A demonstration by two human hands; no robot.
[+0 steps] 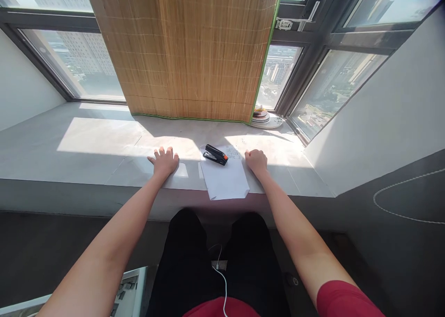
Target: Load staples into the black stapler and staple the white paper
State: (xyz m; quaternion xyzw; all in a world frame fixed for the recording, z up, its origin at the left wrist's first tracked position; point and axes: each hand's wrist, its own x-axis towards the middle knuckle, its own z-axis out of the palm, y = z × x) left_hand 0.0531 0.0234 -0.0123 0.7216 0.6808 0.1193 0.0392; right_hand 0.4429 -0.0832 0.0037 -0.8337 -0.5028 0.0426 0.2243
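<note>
A black stapler (215, 155) with an orange spot at one end lies slantwise on white paper (225, 180). The paper rests on the window sill, its near end sticking out past the front edge; some writing or drawing shows near its far right corner. To the left of the paper, my left hand (164, 162) lies palm down on the sill with its fingers spread, touching nothing else. My right hand (256, 161) is closed in a fist on the sill, just right of the paper, and I see nothing in it. Neither hand touches the stapler.
The pale sill (90, 164) runs below the windows, partly sunlit. A bamboo blind (194, 53) hangs down to its back. Stacked plates (264, 118) stand at the back right. A white cable (222, 280) hangs before me, and a beaded cord (385, 208) at the right.
</note>
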